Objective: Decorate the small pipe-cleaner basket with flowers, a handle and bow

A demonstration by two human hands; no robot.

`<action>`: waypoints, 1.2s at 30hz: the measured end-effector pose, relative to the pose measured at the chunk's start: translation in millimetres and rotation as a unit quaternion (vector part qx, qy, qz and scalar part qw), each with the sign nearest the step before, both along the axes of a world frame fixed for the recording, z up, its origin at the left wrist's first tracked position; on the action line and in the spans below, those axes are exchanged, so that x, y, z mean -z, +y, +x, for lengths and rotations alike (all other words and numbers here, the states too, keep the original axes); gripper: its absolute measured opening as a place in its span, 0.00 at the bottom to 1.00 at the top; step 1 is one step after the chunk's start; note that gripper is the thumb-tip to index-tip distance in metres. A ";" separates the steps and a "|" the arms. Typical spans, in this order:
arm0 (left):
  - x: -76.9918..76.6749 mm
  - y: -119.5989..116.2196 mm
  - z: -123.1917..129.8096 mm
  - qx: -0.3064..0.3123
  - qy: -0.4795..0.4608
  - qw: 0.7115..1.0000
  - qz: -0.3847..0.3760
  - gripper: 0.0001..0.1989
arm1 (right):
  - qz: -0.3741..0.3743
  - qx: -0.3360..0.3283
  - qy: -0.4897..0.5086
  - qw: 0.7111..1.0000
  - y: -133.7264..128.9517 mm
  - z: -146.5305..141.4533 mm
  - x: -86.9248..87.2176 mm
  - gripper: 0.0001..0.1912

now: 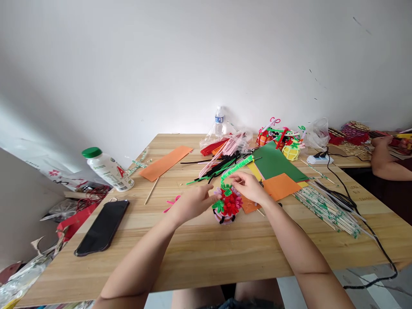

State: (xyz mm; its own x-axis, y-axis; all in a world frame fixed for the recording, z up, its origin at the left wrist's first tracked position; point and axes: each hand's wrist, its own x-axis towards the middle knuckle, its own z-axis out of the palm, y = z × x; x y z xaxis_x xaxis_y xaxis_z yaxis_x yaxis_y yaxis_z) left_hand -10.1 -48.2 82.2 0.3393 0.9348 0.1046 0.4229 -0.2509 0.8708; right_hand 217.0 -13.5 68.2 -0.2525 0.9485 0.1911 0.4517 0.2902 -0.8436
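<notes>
A small pipe-cleaner flower basket (231, 205), with red, pink and green fuzzy petals, stands on the table in front of me. A green twisted pipe-cleaner handle (240, 167) rises from it and leans to the right. My left hand (198, 201) is at its left side, fingers curled and thumb against the green leaves. From the right, my right hand (246, 187) reaches to the top of the flowers, its thumb and fingertips pinched together beside the base of the handle. What lies between those fingertips is too small to tell.
Pipe-cleaner bundles (222, 148), orange paper (167, 163), green paper (277, 161) and finished baskets (291, 150) lie behind. Wrapped sticks (331, 210) and a cable are right; a phone (103, 227) and white bottle (107, 168) left. Another person's arm (389, 159) is far right.
</notes>
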 end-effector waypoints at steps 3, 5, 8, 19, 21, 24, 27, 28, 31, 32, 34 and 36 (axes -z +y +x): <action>-0.8 8.6 0.1 -0.038 -0.016 0.999 0.024 0.19 | 0.042 -0.011 0.001 0.999 -8.3 3.0 -10.1 0.12; -0.1 13.5 5.8 -0.060 -0.068 0.995 0.027 0.20 | 0.079 0.000 0.009 0.997 -16.5 3.3 -18.7 0.13; 3.9 18.5 16.6 -0.035 -0.155 0.987 -0.032 0.22 | 0.144 0.037 0.034 0.988 -30.7 -0.2 -30.6 0.18; 16.3 20.6 34.2 0.003 -0.295 0.949 -0.110 0.23 | 0.169 0.058 0.125 0.976 -38.6 -6.9 -31.0 0.15; 17.1 20.9 34.9 0.006 -0.295 0.949 -0.111 0.22 | 0.172 0.067 0.135 0.974 -38.8 -6.9 -30.8 0.15; 16.7 20.4 35.0 0.005 -0.292 0.951 -0.100 0.21 | 0.175 0.079 0.144 0.971 -39.7 -7.7 -32.1 0.15; 14.5 19.1 34.0 0.007 -0.283 0.957 -0.064 0.20 | 0.118 0.099 0.177 0.972 -35.4 -6.1 -32.5 0.16; 13.8 18.7 33.6 0.011 -0.279 0.959 -0.053 0.20 | 0.089 0.109 0.193 0.971 -32.3 -4.7 -32.2 0.17; 12.6 18.3 32.7 0.020 -0.277 0.960 -0.038 0.18 | -0.003 0.123 0.265 0.956 -20.1 1.1 -30.9 0.19; 12.7 18.5 32.5 0.020 -0.279 0.959 -0.036 0.18 | -0.039 0.117 0.296 0.947 -15.9 3.1 -30.6 0.19; 13.3 18.9 32.3 0.017 -0.284 0.958 -0.035 0.18 | -0.118 0.096 0.350 0.925 -9.1 6.8 -30.2 0.19; 14.1 19.5 32.2 0.011 -0.285 0.958 -0.038 0.18 | -0.189 0.075 0.378 0.903 -4.5 9.5 -29.9 0.17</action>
